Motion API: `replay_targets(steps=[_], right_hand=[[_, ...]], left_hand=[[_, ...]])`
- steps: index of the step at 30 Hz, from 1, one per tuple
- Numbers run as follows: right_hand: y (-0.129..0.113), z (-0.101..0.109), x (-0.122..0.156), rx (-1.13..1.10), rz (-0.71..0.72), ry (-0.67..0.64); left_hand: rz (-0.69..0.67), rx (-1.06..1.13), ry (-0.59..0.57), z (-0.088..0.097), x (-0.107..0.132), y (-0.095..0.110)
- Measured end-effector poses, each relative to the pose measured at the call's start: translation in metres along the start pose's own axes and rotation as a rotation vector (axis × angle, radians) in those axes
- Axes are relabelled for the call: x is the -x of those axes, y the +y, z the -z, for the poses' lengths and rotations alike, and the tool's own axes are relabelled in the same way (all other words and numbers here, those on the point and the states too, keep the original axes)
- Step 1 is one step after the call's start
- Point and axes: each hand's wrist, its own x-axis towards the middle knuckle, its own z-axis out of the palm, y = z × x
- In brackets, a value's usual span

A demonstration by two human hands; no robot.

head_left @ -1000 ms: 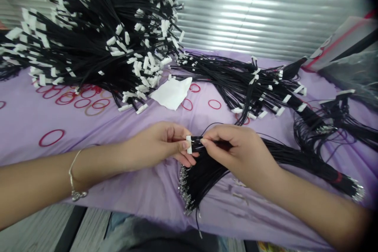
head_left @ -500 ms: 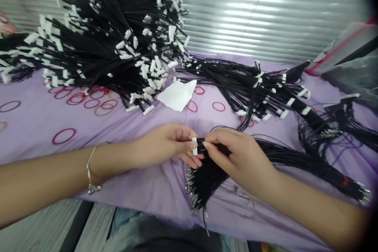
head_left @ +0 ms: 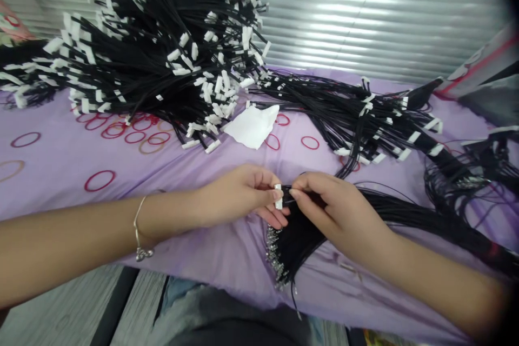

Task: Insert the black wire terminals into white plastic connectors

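My left hand (head_left: 243, 194) pinches a small white connector (head_left: 278, 196) between thumb and fingers. Just to its right, my right hand (head_left: 336, 211) is closed on thin black wires (head_left: 290, 190) whose ends meet the connector. Under both hands lies a bundle of black wires (head_left: 405, 216) with bare metal terminals (head_left: 278, 259) fanned out near the table's front edge. All of this rests on a purple cloth (head_left: 60, 173). A thin bracelet (head_left: 140, 232) sits on my left wrist.
A large heap of black wires with white connectors (head_left: 162, 54) fills the back left. A smaller heap (head_left: 365, 113) lies at the back right, with more wire coils (head_left: 478, 173) at far right. Red rubber bands (head_left: 97, 180) and a white paper scrap (head_left: 253, 125) lie between.
The view has drifted, so everything sits slightly further right and lower in the picture. Both hands keep the same grip on the connector and wires.
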Motion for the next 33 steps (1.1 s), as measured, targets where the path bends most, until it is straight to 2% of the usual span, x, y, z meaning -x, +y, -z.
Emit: replay_targets(steps=[10, 15, 19, 25, 29, 33], right_hand=[[-0.005, -0.003, -0.001, 0.040, -0.014, 0.027], [-0.003, 0.006, -0.004, -0.040, -0.016, -0.049], [-0.001, 0.008, -0.003, -0.096, -0.064, -0.043], [0.002, 0.013, -0.001, -0.137, -0.083, -0.018], [0.003, 0.016, -0.001, -0.150, -0.089, -0.060], [0.006, 0.021, -0.002, -0.232, -0.154, -0.133]], left_hand=[[0.009, -0.036, 0.029, -0.004, 0.000, 0.001], [0.018, 0.000, 0.002, -0.002, -0.001, 0.002], [0.014, 0.022, -0.010, -0.001, -0.001, 0.001], [-0.022, -0.106, 0.040, -0.007, 0.000, 0.003], [-0.014, -0.164, 0.034, -0.011, 0.001, 0.010], [0.018, -0.177, 0.048, -0.014, 0.000, 0.014]])
